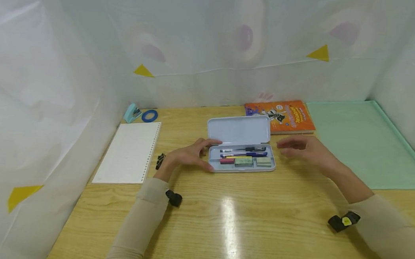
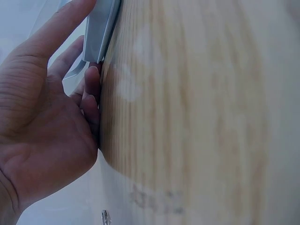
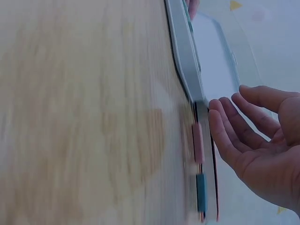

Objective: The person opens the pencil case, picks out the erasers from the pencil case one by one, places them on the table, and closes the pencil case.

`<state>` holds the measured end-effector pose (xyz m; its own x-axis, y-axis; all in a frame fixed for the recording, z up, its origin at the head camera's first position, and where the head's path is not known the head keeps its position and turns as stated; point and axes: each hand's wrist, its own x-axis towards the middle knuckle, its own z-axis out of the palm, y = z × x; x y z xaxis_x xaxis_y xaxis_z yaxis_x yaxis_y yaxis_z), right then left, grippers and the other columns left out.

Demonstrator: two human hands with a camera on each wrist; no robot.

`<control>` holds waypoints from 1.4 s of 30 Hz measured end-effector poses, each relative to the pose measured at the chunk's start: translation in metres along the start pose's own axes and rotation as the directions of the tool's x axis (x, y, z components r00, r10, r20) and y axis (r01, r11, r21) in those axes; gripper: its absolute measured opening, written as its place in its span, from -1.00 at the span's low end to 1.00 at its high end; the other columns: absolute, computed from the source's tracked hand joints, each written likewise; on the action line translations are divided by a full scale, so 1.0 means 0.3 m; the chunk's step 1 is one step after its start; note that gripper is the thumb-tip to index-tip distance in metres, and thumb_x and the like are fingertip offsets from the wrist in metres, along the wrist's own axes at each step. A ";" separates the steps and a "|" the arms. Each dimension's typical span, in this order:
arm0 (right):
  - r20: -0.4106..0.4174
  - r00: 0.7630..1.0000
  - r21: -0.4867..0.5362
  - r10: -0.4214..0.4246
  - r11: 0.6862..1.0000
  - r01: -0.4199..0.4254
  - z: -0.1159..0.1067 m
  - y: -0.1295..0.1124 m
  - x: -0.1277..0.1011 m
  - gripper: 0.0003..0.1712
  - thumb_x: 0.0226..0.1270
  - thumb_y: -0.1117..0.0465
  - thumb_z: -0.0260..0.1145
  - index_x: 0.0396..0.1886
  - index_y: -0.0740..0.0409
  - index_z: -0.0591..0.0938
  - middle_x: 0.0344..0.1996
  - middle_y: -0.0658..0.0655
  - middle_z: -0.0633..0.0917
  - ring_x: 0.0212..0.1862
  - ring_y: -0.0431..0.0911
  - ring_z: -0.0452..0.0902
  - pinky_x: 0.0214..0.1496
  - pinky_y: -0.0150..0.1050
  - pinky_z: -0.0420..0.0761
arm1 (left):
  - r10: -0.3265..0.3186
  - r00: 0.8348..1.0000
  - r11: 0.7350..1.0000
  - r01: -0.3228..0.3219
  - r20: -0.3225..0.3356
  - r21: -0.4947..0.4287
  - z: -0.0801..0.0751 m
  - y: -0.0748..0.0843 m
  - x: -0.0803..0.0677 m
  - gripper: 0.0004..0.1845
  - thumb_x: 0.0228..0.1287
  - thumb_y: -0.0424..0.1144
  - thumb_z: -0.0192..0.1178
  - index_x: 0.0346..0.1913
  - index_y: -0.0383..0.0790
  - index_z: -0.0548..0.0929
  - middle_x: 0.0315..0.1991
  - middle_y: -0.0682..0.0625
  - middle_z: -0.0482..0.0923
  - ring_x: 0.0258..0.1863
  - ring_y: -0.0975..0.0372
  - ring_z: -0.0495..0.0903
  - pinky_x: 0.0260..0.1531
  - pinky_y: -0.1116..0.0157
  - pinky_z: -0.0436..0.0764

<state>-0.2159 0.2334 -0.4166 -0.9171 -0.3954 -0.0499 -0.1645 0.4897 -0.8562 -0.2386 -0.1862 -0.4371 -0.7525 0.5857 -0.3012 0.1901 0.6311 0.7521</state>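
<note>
Resting on the wooden table (image 1: 244, 227), our left hand (image 1: 188, 157) lies against the left end of the open pencil case (image 1: 241, 157), its fingers spread and fairly straight, the thumb touching the case's near left corner and the forefinger reaching toward the hinge side; nothing is gripped. From the left wrist view we see those fingers (image 2: 91, 93) lying along the table edge with the pale case wall (image 2: 101, 28) just above them. Our right hand (image 1: 300, 148) hovers just beside the right end of the case, apart from it, fingers loosely extended and holding nothing; the right wrist view shows the same relaxed palm (image 3: 262, 145) near the case's side.

The case sits near the middle of the table, its lid (image 1: 239, 129) tipped back. Inside we see pens (image 1: 243, 150) along the back and small coloured blocks (image 1: 244, 161) in front. An orange book (image 1: 283, 116) lies just behind the case, with a green mat (image 1: 364, 139) to its right. A white punched sheet (image 1: 129, 152) lies to the left, a black binder clip (image 1: 160, 161) beside it, and a blue tape roll (image 1: 149, 115) and pale blue stapler-like item (image 1: 132, 113) farther back.
</note>
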 end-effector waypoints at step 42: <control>0.017 0.997 -0.153 -0.075 0.985 0.076 0.113 -0.057 0.007 -0.75 0.46 0.28 0.37 0.08 0.19 0.70 -0.03 0.13 0.73 -0.03 -0.03 0.61 -0.01 -0.33 0.59 | -0.018 1.000 0.999 0.018 0.005 -0.050 0.003 0.004 -0.001 -0.01 0.15 -0.04 0.58 0.58 0.38 0.24 0.36 -0.08 0.17 0.22 0.03 0.23 0.22 0.01 0.33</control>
<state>-0.2026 0.1981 -0.4196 -0.8960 -0.4439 0.0056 -0.2879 0.5715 -0.7685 -0.2374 -0.1852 -0.4367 -0.7528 0.5769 -0.3171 0.1452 0.6153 0.7748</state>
